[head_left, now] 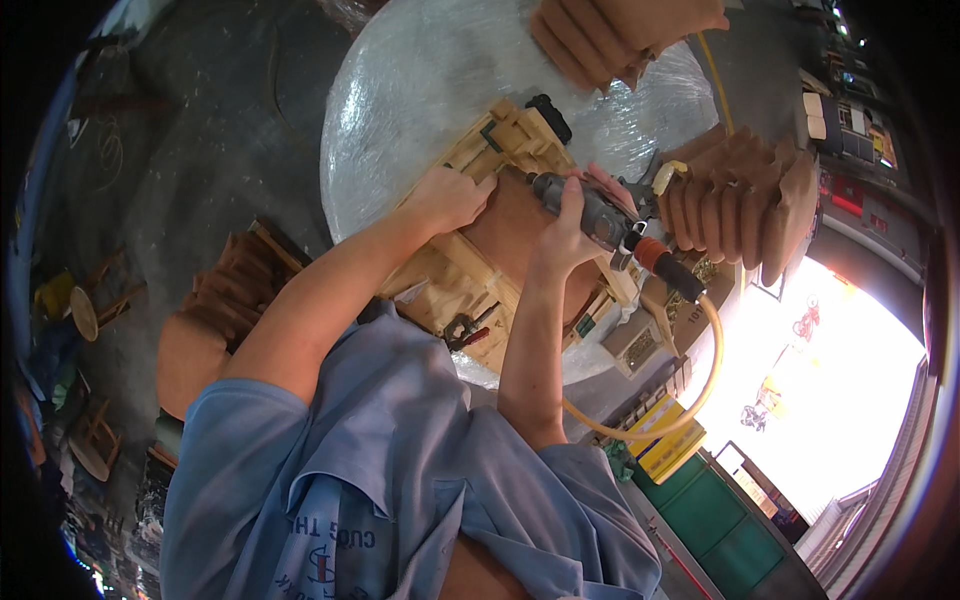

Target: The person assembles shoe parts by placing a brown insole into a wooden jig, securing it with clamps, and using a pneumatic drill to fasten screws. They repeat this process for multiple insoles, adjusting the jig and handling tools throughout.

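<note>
My right hand (568,232) is wrapped round a grey air drill (598,218), whose black nose points left at a brown panel (508,232). A black and orange coupling joins the tool to a yellow air hose (716,350). My left hand (455,198) is closed at the panel's left edge, close to the tool's nose; what its fingers pinch, if anything, is hidden. The panel lies in a light wooden jig (478,262) with raised blocks and green pieces. Red-handled pliers (466,332) rest on the jig's near part.
A round table wrapped in clear film (375,110) carries the jig. Stacks of brown curved pieces stand at the far edge (600,40), on the right (745,200) and at my left (215,320). Right of the jig is a box of small fasteners (636,350). A yellow case (668,440) sits beyond.
</note>
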{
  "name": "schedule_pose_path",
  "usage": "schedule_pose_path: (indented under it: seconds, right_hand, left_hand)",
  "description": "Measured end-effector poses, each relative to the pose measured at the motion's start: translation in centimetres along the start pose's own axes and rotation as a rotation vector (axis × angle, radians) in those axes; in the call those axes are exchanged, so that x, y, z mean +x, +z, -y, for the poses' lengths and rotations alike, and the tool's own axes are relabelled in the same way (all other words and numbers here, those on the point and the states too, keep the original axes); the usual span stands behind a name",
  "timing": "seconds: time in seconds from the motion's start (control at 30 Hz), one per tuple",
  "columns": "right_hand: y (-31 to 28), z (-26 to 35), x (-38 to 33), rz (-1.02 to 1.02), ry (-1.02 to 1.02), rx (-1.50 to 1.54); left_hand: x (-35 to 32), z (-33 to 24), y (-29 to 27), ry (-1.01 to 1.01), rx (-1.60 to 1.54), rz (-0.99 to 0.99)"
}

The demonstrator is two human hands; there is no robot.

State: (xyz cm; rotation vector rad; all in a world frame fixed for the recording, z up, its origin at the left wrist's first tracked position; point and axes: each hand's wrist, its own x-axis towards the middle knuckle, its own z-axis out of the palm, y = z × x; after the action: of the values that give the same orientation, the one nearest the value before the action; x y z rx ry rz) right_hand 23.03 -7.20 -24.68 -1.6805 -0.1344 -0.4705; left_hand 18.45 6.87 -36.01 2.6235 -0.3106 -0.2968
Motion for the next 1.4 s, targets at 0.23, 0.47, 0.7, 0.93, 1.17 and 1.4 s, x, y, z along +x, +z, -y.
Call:
schedule_pose_path:
  seconds: [0.23,0.47,0.7,0.93,1.17,1.4]
  right_hand:
    - [0.0,-0.8,-0.5,-0.006,-0.023,0.103]
    - [0.2,-1.0,-0.8,-0.022,-0.061,0.065]
    - [1.1,-1.1,-0.9,-0.002,-0.144,0.094]
    - [1.6,-0.8,-1.0,-0.013,-0.094,0.081]
    - [1.3,-1.5,0.1,0.066,-0.171,-0.263]
    - [1.5,-1.1,0.1,0.064,-0.038,-0.110]
  left_hand:
    - [0.0,0.1,0.1,0.005,-0.004,-0.028]
    - [-0.1,-0.3,-1.2,-0.002,0.007,0.066]
    - [-0.1,-0.2,-1.1,-0.002,0.016,0.050]
    - [-0.1,-0.3,-1.6,-0.014,-0.015,0.061]
    - [-0.4,-0.1,-1.8,-0.021,-0.127,0.099]
    - [0.4,-0.2,-0.2,-0.017,-0.099,0.101]
